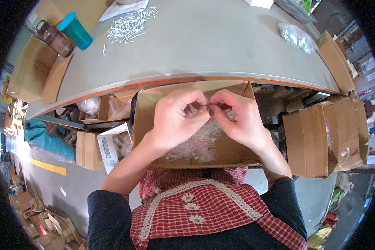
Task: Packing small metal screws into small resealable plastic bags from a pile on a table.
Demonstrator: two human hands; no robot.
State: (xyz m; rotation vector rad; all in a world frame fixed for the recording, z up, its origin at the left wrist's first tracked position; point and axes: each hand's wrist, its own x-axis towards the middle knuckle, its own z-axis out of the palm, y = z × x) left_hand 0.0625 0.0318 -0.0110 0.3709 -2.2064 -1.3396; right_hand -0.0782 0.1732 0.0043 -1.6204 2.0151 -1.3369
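Both hands meet fingertip to fingertip above a cardboard box (pixel 145 112) that rests at my lap. My left hand (pixel 175 116) is closed in a pinch, thumb against forefinger. Facing it, my right hand (pixel 243 121) pinches in the same way, its tips almost touching the left ones. Whatever lies between the fingertips is too small to make out. Below the hands, the box holds a loose heap of small clear and whitish plastic pieces (pixel 200 143), partly covered by the hands.
Beyond the box, a grey table (pixel 204 46) carries a pile of small white screw-like pieces (pixel 131 27) and a clear plastic bag (pixel 297 37). A teal cup (pixel 76 31) and a brown jar (pixel 54 39) stand at left. Cardboard boxes (pixel 306 139) flank me at right.
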